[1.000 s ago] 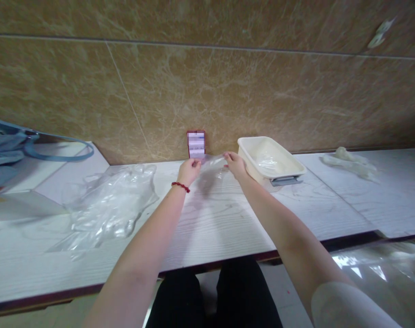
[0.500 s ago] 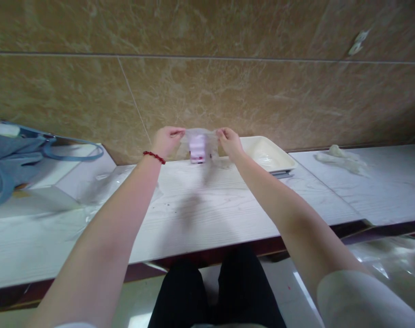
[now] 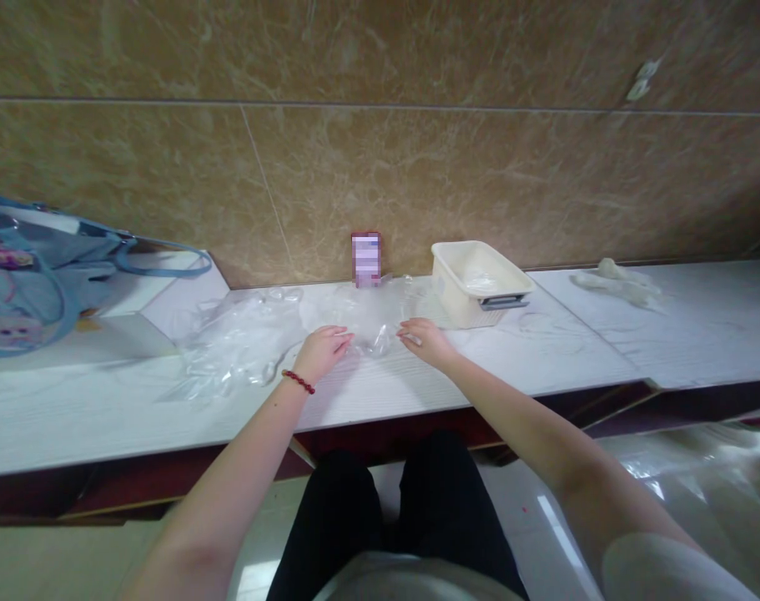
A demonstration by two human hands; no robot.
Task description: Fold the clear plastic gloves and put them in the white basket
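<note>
A clear plastic bag (image 3: 374,315) lies spread on the white tabletop, its near edge between my two hands. My left hand (image 3: 322,355), with a red bead bracelet at the wrist, pinches the bag near its left corner. On the other side, my right hand (image 3: 428,342) has thumb and fingertips closed at the right corner. The thin film is hard to make out at the fingertips. Just beyond the bag, a phone (image 3: 366,259) with a lit, blurred screen leans against the wall.
A cream plastic basket (image 3: 451,288) with a grey handle stands right of the bag; clear film lies inside. More clear plastic bags (image 3: 239,342) are heaped at left, beside a white box (image 3: 167,292) and a blue bag (image 3: 85,267). A whitish glove-like item (image 3: 617,284) lies far right.
Both hands have come down and toward me, lowering the plastic bag from in front of the phone onto the tabletop. The phone and basket are now less covered.
</note>
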